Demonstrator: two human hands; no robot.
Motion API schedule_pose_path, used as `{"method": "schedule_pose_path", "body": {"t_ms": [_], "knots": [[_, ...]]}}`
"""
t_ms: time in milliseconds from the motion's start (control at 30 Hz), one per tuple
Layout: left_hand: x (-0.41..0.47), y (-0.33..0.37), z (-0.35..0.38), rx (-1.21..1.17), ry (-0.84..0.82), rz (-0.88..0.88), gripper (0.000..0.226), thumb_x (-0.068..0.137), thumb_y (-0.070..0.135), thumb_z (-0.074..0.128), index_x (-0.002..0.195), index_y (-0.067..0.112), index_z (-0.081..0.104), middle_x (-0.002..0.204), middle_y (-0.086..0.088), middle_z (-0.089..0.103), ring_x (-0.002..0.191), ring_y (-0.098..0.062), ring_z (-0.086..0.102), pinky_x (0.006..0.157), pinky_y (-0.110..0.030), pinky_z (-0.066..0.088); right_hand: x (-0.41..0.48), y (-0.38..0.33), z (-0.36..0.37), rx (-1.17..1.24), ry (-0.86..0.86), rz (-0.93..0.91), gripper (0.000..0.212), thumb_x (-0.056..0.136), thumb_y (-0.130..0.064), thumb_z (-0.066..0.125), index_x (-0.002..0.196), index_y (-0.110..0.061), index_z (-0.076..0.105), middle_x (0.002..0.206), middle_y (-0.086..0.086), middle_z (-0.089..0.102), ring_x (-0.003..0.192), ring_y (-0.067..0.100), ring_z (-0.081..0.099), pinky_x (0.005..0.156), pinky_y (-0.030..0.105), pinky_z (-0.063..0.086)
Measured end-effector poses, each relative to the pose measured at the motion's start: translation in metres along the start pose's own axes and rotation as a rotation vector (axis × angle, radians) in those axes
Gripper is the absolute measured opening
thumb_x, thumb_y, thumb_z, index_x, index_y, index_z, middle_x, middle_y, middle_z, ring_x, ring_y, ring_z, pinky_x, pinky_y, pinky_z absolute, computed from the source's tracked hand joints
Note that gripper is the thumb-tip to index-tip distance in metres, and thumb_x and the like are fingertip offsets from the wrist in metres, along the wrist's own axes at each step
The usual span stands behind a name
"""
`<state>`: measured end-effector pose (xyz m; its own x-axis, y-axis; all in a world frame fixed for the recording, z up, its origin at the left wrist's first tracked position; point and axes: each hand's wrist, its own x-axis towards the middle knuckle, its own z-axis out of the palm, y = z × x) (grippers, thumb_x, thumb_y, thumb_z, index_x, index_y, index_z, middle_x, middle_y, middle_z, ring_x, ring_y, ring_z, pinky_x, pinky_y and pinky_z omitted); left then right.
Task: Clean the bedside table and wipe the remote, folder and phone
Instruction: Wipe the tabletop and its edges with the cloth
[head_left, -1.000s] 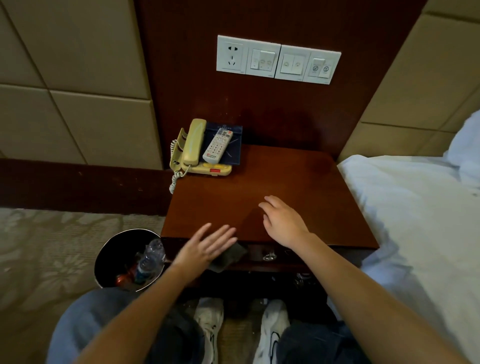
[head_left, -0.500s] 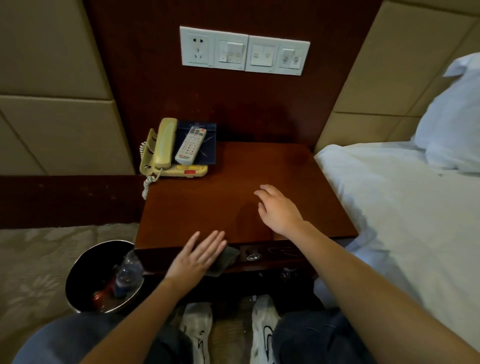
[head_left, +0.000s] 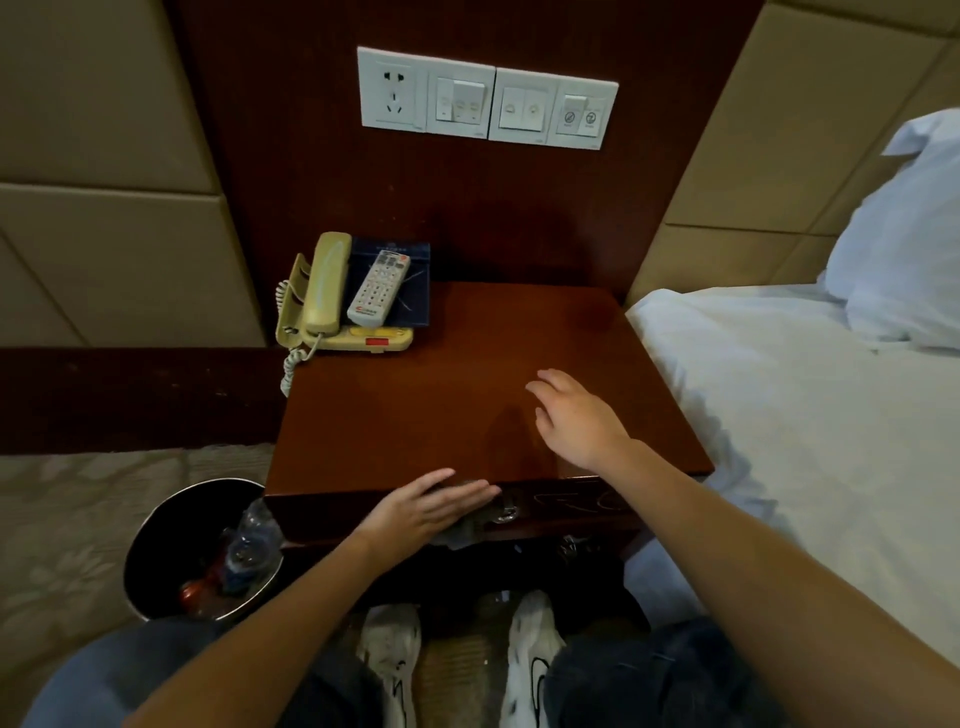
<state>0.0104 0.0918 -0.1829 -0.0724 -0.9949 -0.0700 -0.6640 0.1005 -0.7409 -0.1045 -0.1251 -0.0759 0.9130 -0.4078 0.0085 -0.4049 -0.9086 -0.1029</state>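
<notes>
Head view, looking down: white bed (head_left: 810, 415) along the right edge of the bedside table (head_left: 467, 374), with a pillow (head_left: 904, 249) toward its far end. Bedside table of dark red wood, its top mostly bare and glossy. Black waste bin (head_left: 171, 525) on the carpet just beside the table's near left corner, holding a plastic bottle (head_left: 247, 551). At the far left corner of the top: cream corded phone (head_left: 324, 291), handset in its cradle, coiled cord hanging over the left edge; dark blue folder (head_left: 410, 280) just right of the handset, its lower edge over the phone's base; white remote (head_left: 378, 287) lying tilted on the folder. Right hand (head_left: 576, 421) over the near right part of the top, fingers spread and loose, clamped on nothing. Left hand (head_left: 426, 506) at the near edge, fingers flat and together, pressing a dark cloth (head_left: 467, 525) against the table's front.
</notes>
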Motion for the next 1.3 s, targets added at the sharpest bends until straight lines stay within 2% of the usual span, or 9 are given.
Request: {"method": "schedule_pose_path", "body": {"t_ms": [100, 300, 367, 433, 533, 767, 833, 900, 1300], "knots": [[-0.02, -0.026, -0.004, -0.301, -0.073, -0.163, 0.096, 0.09, 0.026, 0.051, 0.145, 0.007, -0.025, 0.157, -0.015, -0.013, 0.145, -0.031, -0.008, 0.116, -0.049, -0.001, 0.006, -0.013, -0.001, 0.025, 0.006, -0.013, 0.046, 0.101, -0.021, 0.038, 0.146, -0.016, 0.034, 0.157, 0.004, 0.022, 0.146, 0.018, 0.018, 0.11, 0.032, 0.035], [-0.057, -0.073, -0.001, -0.356, -0.175, -0.098, 0.075, 0.099, 0.032, 0.037, 0.148, 0.007, -0.014, 0.154, -0.014, -0.022, 0.143, -0.026, -0.018, 0.113, -0.042, -0.013, 0.008, -0.039, 0.004, 0.08, 0.005, -0.006, 0.047, 0.101, -0.021, 0.038, 0.147, -0.015, 0.033, 0.157, 0.005, 0.021, 0.146, 0.019, 0.017, 0.111, 0.034, 0.033], [-0.078, -0.081, -0.003, -0.342, -0.147, -0.136, 0.089, 0.084, 0.031, 0.064, 0.15, 0.002, 0.011, 0.157, -0.021, 0.009, 0.145, -0.03, 0.009, 0.116, -0.044, 0.008, 0.006, -0.043, 0.008, 0.078, -0.005, -0.033, 0.047, 0.101, -0.021, 0.038, 0.147, -0.014, 0.033, 0.157, 0.005, 0.021, 0.146, 0.019, 0.017, 0.111, 0.034, 0.035], [-0.093, -0.081, -0.003, -0.398, -0.113, -0.224, 0.109, 0.041, 0.023, 0.091, 0.137, 0.0, 0.046, 0.134, -0.018, 0.054, 0.122, -0.029, 0.055, 0.099, -0.039, 0.046, 0.005, -0.043, 0.01, 0.087, -0.009, -0.028, 0.047, 0.101, -0.021, 0.038, 0.147, -0.015, 0.032, 0.158, 0.005, 0.02, 0.147, 0.019, 0.015, 0.111, 0.034, 0.036], [-0.096, -0.064, -0.006, -0.492, -0.136, -0.313, 0.112, 0.018, 0.014, 0.094, 0.123, 0.001, 0.058, 0.111, -0.012, 0.069, 0.097, -0.025, 0.069, 0.076, -0.034, 0.057, 0.003, -0.039, 0.011, 0.102, -0.001, -0.02, 0.047, 0.101, -0.021, 0.038, 0.147, -0.016, 0.032, 0.158, 0.004, 0.019, 0.147, 0.018, 0.013, 0.112, 0.035, 0.034], [-0.042, -0.046, -0.017, -0.607, -0.13, -0.349, 0.091, 0.057, 0.035, 0.089, 0.132, 0.004, 0.05, 0.136, -0.012, 0.053, 0.121, -0.022, 0.057, 0.096, -0.036, 0.047, -0.007, 0.006, -0.001, 0.114, 0.045, 0.062, 0.047, 0.101, -0.022, 0.039, 0.147, -0.018, 0.033, 0.158, 0.003, 0.021, 0.147, 0.018, 0.015, 0.114, 0.035, 0.03], [-0.012, -0.041, -0.026, -0.652, -0.12, -0.299, 0.079, 0.091, 0.036, 0.06, 0.148, 0.01, 0.012, 0.156, -0.004, 0.012, 0.144, -0.018, 0.023, 0.114, -0.028, 0.013, -0.012, 0.026, -0.006, 0.115, 0.064, 0.104, 0.047, 0.101, -0.023, 0.039, 0.147, -0.019, 0.034, 0.157, 0.002, 0.022, 0.146, 0.018, 0.017, 0.114, 0.034, 0.03], [0.023, -0.032, -0.036, -0.696, -0.151, -0.214, 0.067, 0.102, 0.037, 0.034, 0.15, 0.014, -0.006, 0.154, 0.002, -0.013, 0.147, -0.017, -0.001, 0.11, -0.025, -0.009, -0.019, 0.048, -0.01, 0.12, 0.073, 0.152, 0.047, 0.101, -0.023, 0.039, 0.147, -0.019, 0.034, 0.157, 0.002, 0.023, 0.145, 0.018, 0.019, 0.114, 0.034, 0.029], [0.224, 0.044, -0.112, -0.644, 0.041, 0.005, 0.065, 0.102, 0.026, 0.031, 0.15, 0.007, -0.008, 0.159, -0.012, -0.005, 0.147, -0.028, 0.0, 0.118, -0.036, 0.003, -0.053, 0.147, -0.023, 0.126, 0.075, 0.287, 0.044, 0.101, -0.02, 0.037, 0.144, -0.014, 0.038, 0.155, 0.006, 0.028, 0.142, 0.021, 0.027, 0.112, 0.03, 0.027]]}}
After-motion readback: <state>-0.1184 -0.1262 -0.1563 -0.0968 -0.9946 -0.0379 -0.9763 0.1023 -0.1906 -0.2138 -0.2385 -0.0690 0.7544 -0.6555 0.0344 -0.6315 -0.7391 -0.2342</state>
